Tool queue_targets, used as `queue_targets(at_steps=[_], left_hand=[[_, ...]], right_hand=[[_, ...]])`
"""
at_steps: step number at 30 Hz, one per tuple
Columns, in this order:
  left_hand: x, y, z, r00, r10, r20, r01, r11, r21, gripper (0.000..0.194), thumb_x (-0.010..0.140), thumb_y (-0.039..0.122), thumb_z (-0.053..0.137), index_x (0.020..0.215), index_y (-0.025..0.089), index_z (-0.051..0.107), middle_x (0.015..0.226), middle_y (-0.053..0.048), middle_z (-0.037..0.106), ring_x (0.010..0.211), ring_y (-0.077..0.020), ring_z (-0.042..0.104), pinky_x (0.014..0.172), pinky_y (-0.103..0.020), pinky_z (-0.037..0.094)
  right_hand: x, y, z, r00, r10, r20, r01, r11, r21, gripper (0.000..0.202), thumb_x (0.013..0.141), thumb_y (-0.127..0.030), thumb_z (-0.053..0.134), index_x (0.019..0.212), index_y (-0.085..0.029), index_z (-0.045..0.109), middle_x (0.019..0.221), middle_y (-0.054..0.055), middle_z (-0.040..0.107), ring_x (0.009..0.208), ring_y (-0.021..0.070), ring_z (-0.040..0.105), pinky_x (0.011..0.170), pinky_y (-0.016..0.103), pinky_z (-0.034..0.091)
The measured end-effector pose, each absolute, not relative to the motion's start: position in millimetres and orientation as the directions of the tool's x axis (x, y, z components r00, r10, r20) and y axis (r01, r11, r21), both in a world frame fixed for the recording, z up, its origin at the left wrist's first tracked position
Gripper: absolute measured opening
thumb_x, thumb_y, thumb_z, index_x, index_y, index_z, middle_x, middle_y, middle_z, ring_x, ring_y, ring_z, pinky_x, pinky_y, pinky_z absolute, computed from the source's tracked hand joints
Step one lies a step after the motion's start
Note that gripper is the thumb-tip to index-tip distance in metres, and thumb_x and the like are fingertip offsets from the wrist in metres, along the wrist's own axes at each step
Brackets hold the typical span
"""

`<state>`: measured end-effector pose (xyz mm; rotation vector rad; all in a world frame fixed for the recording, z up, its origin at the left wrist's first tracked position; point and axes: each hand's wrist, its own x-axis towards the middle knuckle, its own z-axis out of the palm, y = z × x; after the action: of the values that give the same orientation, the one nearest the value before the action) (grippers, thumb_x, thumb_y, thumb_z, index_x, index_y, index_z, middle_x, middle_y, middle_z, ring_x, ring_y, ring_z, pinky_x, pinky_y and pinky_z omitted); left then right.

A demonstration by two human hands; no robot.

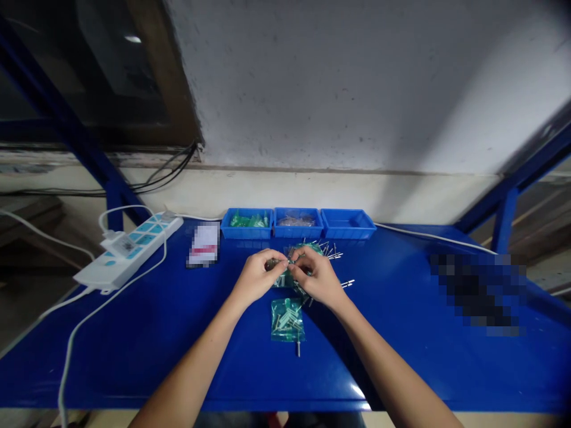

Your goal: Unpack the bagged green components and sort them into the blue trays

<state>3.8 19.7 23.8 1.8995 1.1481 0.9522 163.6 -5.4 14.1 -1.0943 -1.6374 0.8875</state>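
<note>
My left hand [261, 273] and my right hand [316, 273] meet over the middle of the blue table, fingertips pinched together. Between them is the top edge of a small green plastic bag [282, 279], partly hidden by the fingers. Thin silvery rivet-like pins [332, 252] lie in a loose pile behind and beneath my right hand. Closer to me, a second green plastic bag [288, 321] lies flat with several such pins inside. One loose pin [298, 349] sits at its lower edge.
Three blue bins line the wall: one with green bags [247, 221], one with small clear or brownish items [298, 221], and a right-hand bin [348, 223]. A white power strip [129, 252] with cords is at left, near a blurred white packet [204, 244]. A blurred dark object [479, 291] lies right.
</note>
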Motion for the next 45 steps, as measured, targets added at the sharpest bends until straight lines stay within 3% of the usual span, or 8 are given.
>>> queue_targets(at_steps=[6, 14, 23, 29, 35, 41, 45], left_hand=[[3.3, 22.0, 19.6, 0.322, 0.929, 0.185, 0.368, -0.302, 0.879, 0.020, 0.079, 0.032, 0.055, 0.084, 0.017, 0.068, 0.082, -0.005, 0.069, 0.073, -0.0178, 0.060, 0.065, -0.026, 0.044], [4.0, 20.8, 20.3, 0.327, 0.938, 0.114, 0.296, -0.216, 0.930, 0.022, 0.078, 0.033, 0.056, 0.085, 0.015, 0.067, 0.081, -0.005, 0.067, 0.071, -0.0167, 0.058, 0.065, -0.027, 0.042], [3.8, 20.4, 19.5, 0.387, 0.922, 0.024, 0.120, -0.076, 0.990, 0.020, 0.076, 0.032, 0.060, 0.085, 0.016, 0.067, 0.084, -0.004, 0.067, 0.080, -0.0177, 0.058, 0.072, -0.027, 0.040], [5.0, 19.3, 21.4, 0.381, 0.925, -0.001, 0.049, -0.019, 0.999, 0.017, 0.074, 0.030, 0.063, 0.082, 0.015, 0.068, 0.083, -0.004, 0.067, 0.081, -0.0170, 0.058, 0.074, -0.026, 0.039], [5.6, 20.7, 16.5, 0.370, 0.929, -0.003, -0.023, 0.012, 1.000, 0.015, 0.073, 0.027, 0.064, 0.079, 0.015, 0.069, 0.080, -0.003, 0.066, 0.078, -0.0153, 0.057, 0.072, -0.024, 0.038], [7.6, 20.4, 13.9, 0.345, 0.936, -0.064, -0.108, 0.108, 0.988, 0.014, 0.071, 0.026, 0.066, 0.076, 0.013, 0.068, 0.075, -0.002, 0.063, 0.071, -0.0122, 0.055, 0.065, -0.022, 0.038], [9.6, 19.4, 16.2, 0.334, 0.935, -0.116, -0.190, 0.188, 0.964, 0.013, 0.066, 0.024, 0.069, 0.071, 0.012, 0.067, 0.070, -0.001, 0.062, 0.066, -0.0110, 0.055, 0.062, -0.021, 0.038]], right_hand=[[163.1, -5.6, 11.5, -0.130, 0.933, 0.336, 0.311, 0.361, -0.879, 0.009, 0.079, -0.028, 0.052, 0.078, -0.022, 0.046, 0.054, -0.006, 0.051, 0.046, 0.0099, 0.043, 0.047, 0.021, 0.032], [164.7, -4.0, 11.5, -0.157, 0.932, 0.328, 0.319, 0.362, -0.876, 0.009, 0.080, -0.027, 0.052, 0.086, -0.021, 0.051, 0.057, -0.004, 0.057, 0.047, 0.0107, 0.046, 0.049, 0.022, 0.035], [164.5, -2.6, 12.2, -0.177, 0.964, 0.197, 0.087, 0.214, -0.973, 0.016, 0.074, -0.028, 0.060, 0.079, -0.022, 0.047, 0.050, -0.007, 0.052, 0.044, 0.0100, 0.049, 0.046, 0.020, 0.036], [165.8, -2.3, 12.5, -0.181, 0.960, 0.215, 0.054, 0.228, -0.972, 0.015, 0.073, -0.023, 0.061, 0.079, -0.022, 0.047, 0.050, -0.008, 0.050, 0.045, 0.0093, 0.047, 0.047, 0.020, 0.036], [166.6, -3.9, 10.8, -0.174, 0.941, 0.289, 0.199, 0.321, -0.926, 0.011, 0.078, -0.026, 0.057, 0.082, -0.021, 0.048, 0.053, -0.006, 0.051, 0.045, 0.0089, 0.044, 0.046, 0.020, 0.033], [165.5, -6.5, 12.0, -0.178, 0.894, 0.411, 0.376, 0.448, -0.811, 0.007, 0.081, -0.027, 0.052, 0.080, -0.020, 0.049, 0.053, -0.006, 0.049, 0.044, 0.0082, 0.040, 0.045, 0.020, 0.031], [165.2, -10.0, 16.0, -0.197, 0.857, 0.476, 0.494, 0.506, -0.707, 0.005, 0.083, -0.024, 0.049, 0.081, -0.021, 0.052, 0.056, -0.005, 0.052, 0.046, 0.0092, 0.046, 0.047, 0.020, 0.033]])
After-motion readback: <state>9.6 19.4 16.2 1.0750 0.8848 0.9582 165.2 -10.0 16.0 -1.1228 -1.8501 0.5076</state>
